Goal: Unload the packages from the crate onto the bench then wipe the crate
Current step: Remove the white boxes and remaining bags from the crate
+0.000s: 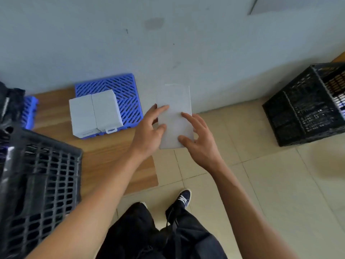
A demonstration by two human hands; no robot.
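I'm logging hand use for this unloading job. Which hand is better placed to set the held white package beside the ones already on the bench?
Probably the left hand: it grips the flat white package on the side nearer the two white boxes on the wooden bench. The right hand holds the far side.

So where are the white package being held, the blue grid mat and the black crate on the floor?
white package (174,101): head view, upper bare face above the fingers.
blue grid mat (127,94): head view, slatted right part.
black crate (298,113): head view, left lattice wall.
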